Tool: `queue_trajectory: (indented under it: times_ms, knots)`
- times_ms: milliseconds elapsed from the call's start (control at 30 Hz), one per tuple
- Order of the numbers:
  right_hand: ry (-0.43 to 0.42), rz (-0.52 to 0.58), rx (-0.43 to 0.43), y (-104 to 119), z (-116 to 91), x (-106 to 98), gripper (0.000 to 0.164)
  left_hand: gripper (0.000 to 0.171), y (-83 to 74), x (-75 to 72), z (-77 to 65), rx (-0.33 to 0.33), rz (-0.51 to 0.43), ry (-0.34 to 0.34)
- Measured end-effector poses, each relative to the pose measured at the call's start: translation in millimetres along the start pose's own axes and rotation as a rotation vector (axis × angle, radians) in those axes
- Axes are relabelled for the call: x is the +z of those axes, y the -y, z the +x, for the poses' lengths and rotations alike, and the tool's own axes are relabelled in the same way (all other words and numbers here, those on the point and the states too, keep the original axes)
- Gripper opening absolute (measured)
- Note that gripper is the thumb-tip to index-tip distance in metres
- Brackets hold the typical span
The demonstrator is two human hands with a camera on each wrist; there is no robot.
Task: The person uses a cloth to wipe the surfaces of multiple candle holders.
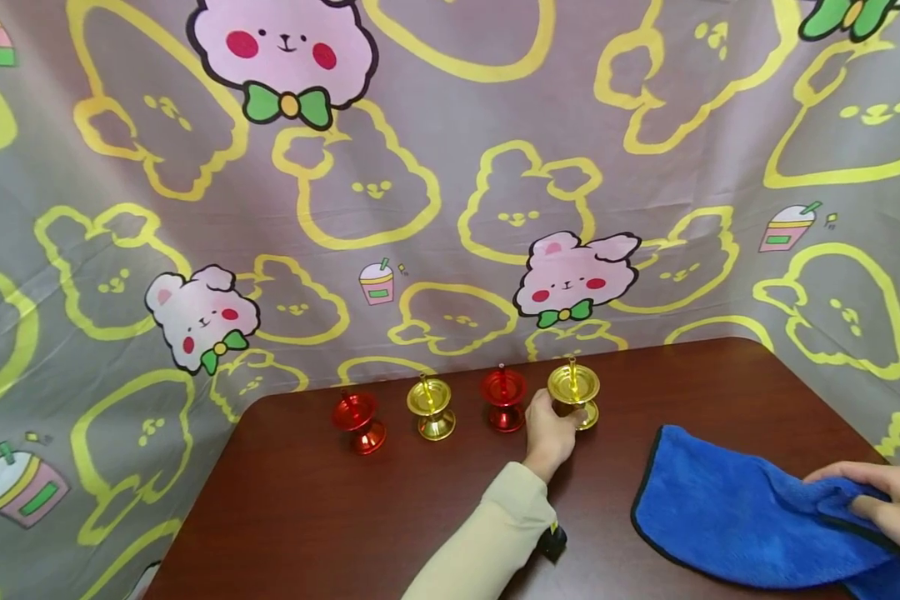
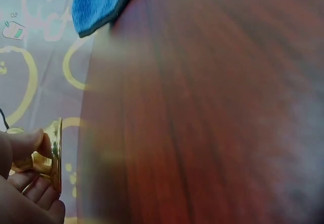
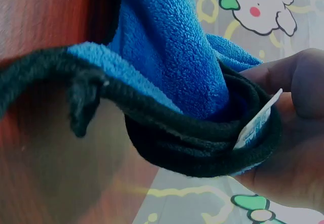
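Note:
My left hand [image 1: 551, 429] grips a gold candle holder [image 1: 574, 385] by its narrow stem, at the right end of a row along the table's back edge. In the left wrist view, thumb and fingers curl round that gold holder [image 2: 54, 155]. Just left of the hand stands a red candle holder [image 1: 504, 390]. Farther left are another gold one [image 1: 430, 398] and another red one [image 1: 356, 411]. At the right, my right hand [image 1: 896, 500] pinches a blue cloth [image 1: 735, 508] with dark edging, much of it spread over the table. A white label [image 3: 259, 120] shows on its edge.
The dark brown wooden table [image 1: 307, 517] has rounded back corners. Behind and beside it hangs a grey curtain [image 1: 435, 192] printed with yellow outlines and pink rabbits. A small black object [image 1: 552, 543] is at the left sleeve's cuff.

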State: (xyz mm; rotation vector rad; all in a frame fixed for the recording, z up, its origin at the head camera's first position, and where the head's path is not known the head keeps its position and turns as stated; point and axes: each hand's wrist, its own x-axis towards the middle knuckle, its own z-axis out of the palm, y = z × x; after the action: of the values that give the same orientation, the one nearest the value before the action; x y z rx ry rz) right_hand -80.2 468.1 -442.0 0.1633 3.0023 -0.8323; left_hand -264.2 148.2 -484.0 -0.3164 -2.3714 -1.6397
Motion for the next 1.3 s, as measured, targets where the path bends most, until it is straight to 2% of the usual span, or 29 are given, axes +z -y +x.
queue_trajectory:
  times_ms: [67, 233, 367, 500, 633, 700, 800, 933, 1067, 1133, 1200, 1300]
  knots:
    - [-0.020, 0.010, -0.014, -2.9, -1.9, 2.9, 0.029, 0.029, 0.7, 1.2, 1.6, -0.011, 0.019, -0.004]
    - [-0.155, 0.032, -0.102, -6.4, -5.4, 10.5, 0.033, 0.027, 2.5, 3.4, 4.1, -0.017, 0.065, -0.014]
    - [-0.218, 0.034, -0.137, -5.6, -5.6, 11.7, 0.040, 0.026, 2.8, 5.9, 3.7, -0.008, 0.076, -0.029]
    - [-0.220, 0.005, -0.124, -3.3, -4.7, 10.5, 0.046, 0.026, 2.9, 8.5, 1.4, -0.015, 0.101, -0.047]
    - [-0.171, -0.008, -0.101, -1.1, -4.6, 9.9, 0.047, 0.025, 4.4, 9.6, 0.0, -0.016, 0.119, -0.061]
    - [-0.149, -0.007, -0.094, 0.0, -4.8, 9.5, 0.046, 0.025, 5.5, 9.8, -0.1, -0.025, 0.120, -0.063]
    - [-0.159, -0.005, -0.105, 1.4, -5.4, 10.2, 0.046, 0.024, 6.9, 9.8, 0.6, -0.038, 0.143, -0.064]
    - [-0.133, -0.011, -0.099, 3.0, -4.2, 9.5, 0.047, 0.024, 7.2, 8.6, 2.7, -0.029, 0.179, -0.056]
    - [-0.078, -0.045, -0.066, 3.8, -0.1, 7.1, 0.047, 0.022, 6.6, 4.3, 3.9, -0.042, 0.177, -0.004]
    - [-0.078, -0.057, -0.059, 3.7, 1.4, 7.3, 0.047, 0.022, 6.2, -0.2, 2.1, -0.047, 0.177, 0.039]
    - [-0.095, -0.055, -0.065, 5.0, 3.8, 9.1, 0.047, 0.027, 6.0, -8.1, -1.2, -0.059, 0.180, 0.088]
    - [-0.188, -0.011, -0.109, 6.0, 7.0, 16.0, 0.048, 0.042, 6.0, -22.8, -8.5, -0.058, 0.190, 0.169]
